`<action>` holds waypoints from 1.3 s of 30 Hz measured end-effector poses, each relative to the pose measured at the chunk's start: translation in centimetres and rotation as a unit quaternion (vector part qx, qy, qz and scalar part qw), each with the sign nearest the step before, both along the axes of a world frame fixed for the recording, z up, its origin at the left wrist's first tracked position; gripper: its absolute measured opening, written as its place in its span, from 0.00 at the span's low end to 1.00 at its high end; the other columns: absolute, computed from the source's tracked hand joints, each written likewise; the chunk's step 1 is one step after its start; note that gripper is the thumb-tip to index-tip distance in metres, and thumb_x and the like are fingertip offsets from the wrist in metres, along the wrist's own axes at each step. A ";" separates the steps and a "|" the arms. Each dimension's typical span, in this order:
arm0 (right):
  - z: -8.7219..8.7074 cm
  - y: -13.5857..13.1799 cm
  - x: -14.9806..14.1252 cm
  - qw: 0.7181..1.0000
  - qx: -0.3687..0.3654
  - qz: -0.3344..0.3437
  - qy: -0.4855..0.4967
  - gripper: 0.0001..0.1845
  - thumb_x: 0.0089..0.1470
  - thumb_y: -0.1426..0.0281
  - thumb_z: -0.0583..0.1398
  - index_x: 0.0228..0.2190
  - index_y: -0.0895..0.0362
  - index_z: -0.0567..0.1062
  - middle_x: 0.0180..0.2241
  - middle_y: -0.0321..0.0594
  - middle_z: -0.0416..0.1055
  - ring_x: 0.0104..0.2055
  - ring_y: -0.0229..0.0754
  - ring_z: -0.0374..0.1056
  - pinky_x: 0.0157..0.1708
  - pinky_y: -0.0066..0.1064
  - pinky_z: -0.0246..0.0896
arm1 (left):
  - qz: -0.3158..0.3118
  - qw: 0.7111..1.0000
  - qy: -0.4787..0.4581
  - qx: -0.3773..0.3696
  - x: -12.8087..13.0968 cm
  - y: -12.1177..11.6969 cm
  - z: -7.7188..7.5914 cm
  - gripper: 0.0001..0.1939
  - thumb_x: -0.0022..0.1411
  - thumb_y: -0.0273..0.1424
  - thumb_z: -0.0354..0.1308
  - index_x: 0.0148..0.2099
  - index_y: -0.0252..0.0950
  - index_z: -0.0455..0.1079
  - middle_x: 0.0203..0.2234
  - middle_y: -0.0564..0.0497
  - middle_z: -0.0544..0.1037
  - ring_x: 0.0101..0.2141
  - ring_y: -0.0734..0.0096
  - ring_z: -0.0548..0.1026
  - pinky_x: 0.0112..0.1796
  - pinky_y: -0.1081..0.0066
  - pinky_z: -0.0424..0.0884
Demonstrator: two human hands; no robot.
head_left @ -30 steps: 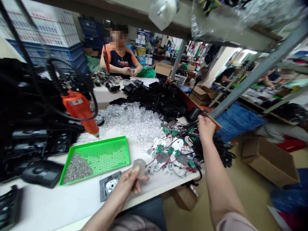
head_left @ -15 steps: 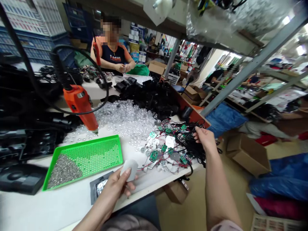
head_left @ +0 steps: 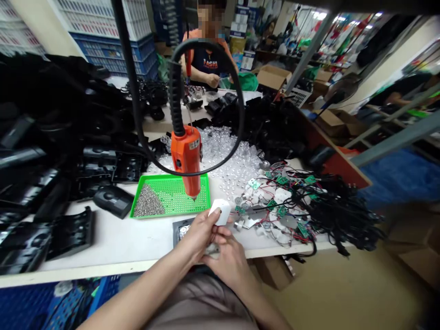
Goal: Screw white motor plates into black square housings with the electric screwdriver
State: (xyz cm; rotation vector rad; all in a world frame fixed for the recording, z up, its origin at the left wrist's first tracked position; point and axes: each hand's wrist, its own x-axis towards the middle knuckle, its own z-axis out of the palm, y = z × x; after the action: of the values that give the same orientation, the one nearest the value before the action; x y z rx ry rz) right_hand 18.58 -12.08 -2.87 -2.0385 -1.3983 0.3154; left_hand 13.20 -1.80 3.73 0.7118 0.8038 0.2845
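1. Left hand [head_left: 196, 236] up close — fingers closed on a white cap [head_left: 222, 211], held over the desk [head_left: 113, 238], just beside the orange screwdriver [head_left: 185, 156].
2. Right hand [head_left: 228, 266] curled at a small grey piece [head_left: 212, 250] — grip unclear!

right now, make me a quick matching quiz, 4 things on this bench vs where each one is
Things:
1. orange electric screwdriver
2. silver screws
3. white plastic piece
4. black cables

Places:
A. tangled with green circuit boards
B. held in the left hand
C. hanging with its tip over the green perforated tray
D. lying in that tray

Pairs: 1-C, 2-D, 3-B, 4-A
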 end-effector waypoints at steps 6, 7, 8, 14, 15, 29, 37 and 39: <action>2.1 -1.4 1.6 0.991 -0.072 0.088 -0.071 0.12 0.50 0.77 0.60 0.38 0.55 0.72 0.36 0.43 0.75 0.41 0.50 0.72 0.37 0.40 0.70 | -0.047 0.988 0.038 0.143 -1.9 1.1 -1.2 0.21 0.56 0.47 0.61 0.39 0.33 0.70 0.32 0.47 0.78 0.28 0.71 0.76 0.26 0.77 0.70; 2.8 -2.0 2.3 0.988 -0.089 0.103 -0.079 0.13 0.50 0.79 0.58 0.39 0.55 0.70 0.36 0.43 0.74 0.40 0.50 0.72 0.36 0.40 0.70 | -0.069 0.980 0.044 0.183 -2.4 1.5 -1.6 0.22 0.56 0.48 0.60 0.38 0.32 0.71 0.30 0.48 0.77 0.28 0.71 0.75 0.27 0.76 0.69; 3.4 -2.5 3.0 0.985 -0.101 0.114 -0.082 0.14 0.50 0.81 0.56 0.38 0.55 0.69 0.35 0.42 0.73 0.38 0.49 0.71 0.35 0.39 0.69 | -0.094 0.970 0.049 0.218 -2.9 1.8 -2.0 0.22 0.56 0.49 0.59 0.36 0.33 0.71 0.28 0.50 0.76 0.27 0.71 0.74 0.27 0.75 0.68; 4.9 -2.9 5.4 0.961 0.083 0.107 -0.241 0.09 0.56 0.76 0.57 0.39 0.53 0.70 0.44 0.47 0.72 0.47 0.51 0.67 0.45 0.44 0.65 | -0.168 0.935 0.079 0.301 -4.8 1.1 -3.0 0.19 0.62 0.48 0.51 0.37 0.35 0.69 0.23 0.54 0.73 0.21 0.71 0.70 0.28 0.72 0.66; 5.0 -2.8 5.4 0.944 0.123 0.092 -0.291 0.10 0.56 0.73 0.59 0.41 0.51 0.72 0.44 0.46 0.72 0.47 0.51 0.67 0.46 0.45 0.63 | -0.170 0.932 0.091 0.306 -5.3 0.7 -2.7 0.19 0.63 0.47 0.51 0.39 0.36 0.69 0.22 0.54 0.73 0.22 0.70 0.71 0.29 0.72 0.66; 3.0 -0.8 0.5 0.961 0.241 0.138 -0.004 0.19 0.57 0.77 0.57 0.49 0.49 0.70 0.46 0.45 0.74 0.51 0.47 0.71 0.45 0.44 0.72 | -0.134 0.930 0.122 0.320 -10.3 1.1 -1.6 0.16 0.65 0.44 0.51 0.37 0.36 0.69 0.26 0.52 0.74 0.29 0.67 0.72 0.33 0.71 0.66; 1.9 0.1 3.7 0.968 0.237 0.067 -0.039 0.18 0.58 0.76 0.56 0.48 0.49 0.71 0.43 0.44 0.76 0.47 0.47 0.72 0.44 0.45 0.72 | 0.006 0.978 0.108 0.176 -9.7 1.9 -4.1 0.23 0.53 0.53 0.57 0.32 0.36 0.65 0.18 0.57 0.66 0.20 0.74 0.66 0.21 0.76 0.63; 2.0 0.1 4.4 0.972 0.219 0.085 -0.020 0.17 0.59 0.76 0.55 0.48 0.50 0.71 0.45 0.44 0.76 0.49 0.47 0.72 0.45 0.44 0.72 | -0.013 0.976 0.106 0.191 -9.7 2.0 -4.2 0.23 0.54 0.53 0.56 0.29 0.37 0.64 0.20 0.56 0.67 0.22 0.73 0.68 0.23 0.76 0.65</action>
State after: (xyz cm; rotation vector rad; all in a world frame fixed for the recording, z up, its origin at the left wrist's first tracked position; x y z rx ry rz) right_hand 23.02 -11.98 -0.86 -1.5767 -1.5154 0.0285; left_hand 3.46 0.23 -0.42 1.1276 0.9541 0.3479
